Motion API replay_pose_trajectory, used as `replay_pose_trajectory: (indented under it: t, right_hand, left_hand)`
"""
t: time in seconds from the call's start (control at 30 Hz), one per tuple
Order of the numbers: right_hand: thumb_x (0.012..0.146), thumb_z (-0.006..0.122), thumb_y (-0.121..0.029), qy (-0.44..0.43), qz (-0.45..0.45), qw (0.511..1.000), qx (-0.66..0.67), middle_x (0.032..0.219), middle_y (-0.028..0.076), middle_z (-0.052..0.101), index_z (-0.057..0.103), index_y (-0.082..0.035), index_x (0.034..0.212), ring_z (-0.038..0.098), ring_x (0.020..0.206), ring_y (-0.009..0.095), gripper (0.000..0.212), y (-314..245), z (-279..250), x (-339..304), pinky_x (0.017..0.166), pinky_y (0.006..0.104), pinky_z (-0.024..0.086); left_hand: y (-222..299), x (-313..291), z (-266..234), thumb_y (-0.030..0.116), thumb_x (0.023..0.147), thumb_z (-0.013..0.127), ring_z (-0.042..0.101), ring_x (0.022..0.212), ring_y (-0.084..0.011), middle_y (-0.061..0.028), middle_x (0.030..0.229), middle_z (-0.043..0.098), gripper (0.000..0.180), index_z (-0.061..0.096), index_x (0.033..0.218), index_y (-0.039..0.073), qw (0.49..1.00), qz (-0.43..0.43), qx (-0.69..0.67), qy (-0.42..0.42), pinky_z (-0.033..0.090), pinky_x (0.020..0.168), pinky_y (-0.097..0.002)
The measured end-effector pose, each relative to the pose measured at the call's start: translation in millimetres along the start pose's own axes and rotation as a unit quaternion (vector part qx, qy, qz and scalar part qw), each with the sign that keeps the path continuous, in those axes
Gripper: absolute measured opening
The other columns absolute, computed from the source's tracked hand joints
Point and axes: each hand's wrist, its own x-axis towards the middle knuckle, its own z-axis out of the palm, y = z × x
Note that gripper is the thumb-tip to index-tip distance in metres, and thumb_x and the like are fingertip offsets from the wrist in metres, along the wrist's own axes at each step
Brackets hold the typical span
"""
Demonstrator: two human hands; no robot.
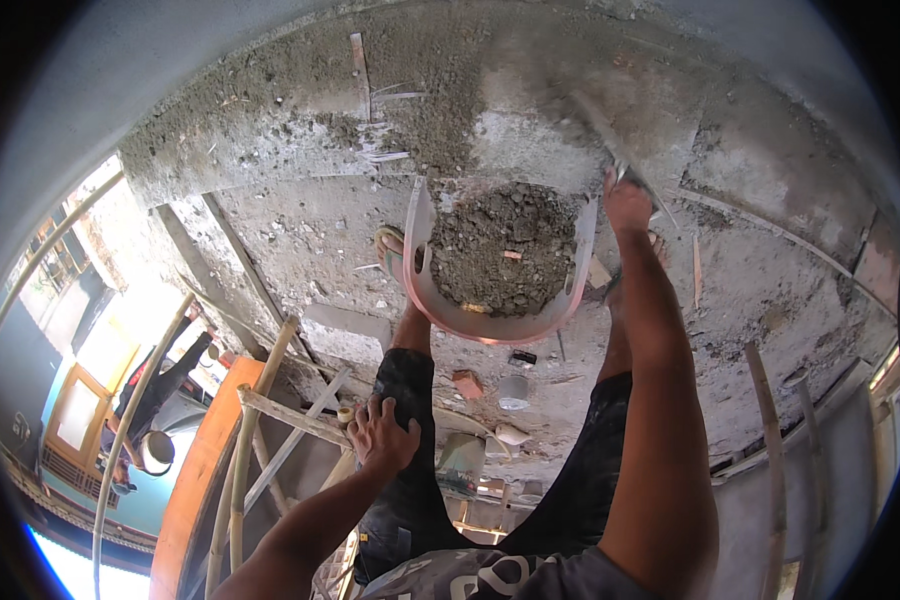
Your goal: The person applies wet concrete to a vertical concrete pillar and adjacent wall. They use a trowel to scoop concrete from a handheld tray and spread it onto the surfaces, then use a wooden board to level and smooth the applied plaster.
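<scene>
My right hand (pixel 628 205) is closed round the grip of a trowel (pixel 610 138), its blade blurred. The blade lies over the grey ledge (pixel 530 140), partly spread with wet-looking mortar. My left hand (pixel 382 435) rests on my left knee with its fingers spread, holding nothing. Between my feet stands a whitish-pink plastic tub (pixel 500 329) with handle slots. Crumbly grey mortar (pixel 510 240) is inside it, with a small orange chip on top.
Loose mortar crumbs and a thin wood strip (pixel 360 75) lie on the ledge. A brick piece (pixel 467 383) and a small grey cup (pixel 513 392) are below the tub. Bamboo poles (pixel 255 430) and an orange plank (pixel 205 480) stand at left. Beyond them is another person (pixel 160 400).
</scene>
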Motion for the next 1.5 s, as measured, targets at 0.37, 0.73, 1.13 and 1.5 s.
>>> replay_pose_trajectory:
  t: [0.37, 0.73, 1.13, 1.5]
  right_hand:
    - [0.093, 0.051, -0.046, 0.119, -0.011, 0.992, -0.036, 0.082, 0.023, 0.069, 0.07, -0.005, 0.088, 0.068, 0.078, 0.042, 0.045, -88.9, 7.5, 29.5, 0.077, 0.0541, 0.053]
    - [0.094, 0.053, -0.042, 0.009, -0.105, 0.991, -0.082, 0.076, 0.013, 0.069, 0.069, -0.008, 0.093, 0.067, 0.06, 0.033, 0.037, -185.1, -36.8, 124.7, 0.056, 0.0431, 0.057]
    - [0.1, 0.039, -0.047, -0.151, -0.285, 0.941, -0.103, 0.081, 0.018, 0.071, 0.069, -0.01, 0.106, 0.069, 0.074, 0.038, 0.048, -231.0, -44.1, 124.7, 0.07, 0.0502, 0.056]
    - [0.094, 0.052, -0.038, 0.017, -0.466, 0.877, -0.114, 0.105, 0.02, 0.069, 0.067, -0.006, 0.109, 0.068, 0.092, 0.036, 0.038, -191.5, 0.1, 46.1, 0.088, 0.0522, 0.051]
  left_hand:
    - [4.5, -0.1, 0.7, 0.038, 0.078, 0.064, 0.04, 0.127, -0.0369, -0.0147, 0.134, 0.045, 0.058, 0.051, 0.127, 0.009, 1.0, 0.016, -0.003, -0.008, 0.03, 0.105, -0.0519]
    - [-22.2, 2.2, 2.1, 0.042, 0.079, 0.06, 0.039, 0.128, -0.037, -0.0163, 0.142, 0.041, 0.06, 0.05, 0.13, 0.01, 0.998, -0.007, -0.046, -0.031, 0.028, 0.105, -0.0521]
    - [-44.5, 7.6, 0.6, 0.041, 0.077, 0.064, 0.041, 0.125, -0.0359, -0.0166, 0.135, 0.046, 0.057, 0.054, 0.123, 0.009, 0.997, 0.001, -0.08, 0.005, 0.03, 0.102, -0.0505]
    - [-50.7, 11.8, -10.0, 0.041, 0.078, 0.062, 0.038, 0.128, -0.0384, -0.0176, 0.14, 0.042, 0.058, 0.052, 0.125, 0.009, 0.994, 0.013, -0.104, -0.025, 0.028, 0.104, -0.0519]
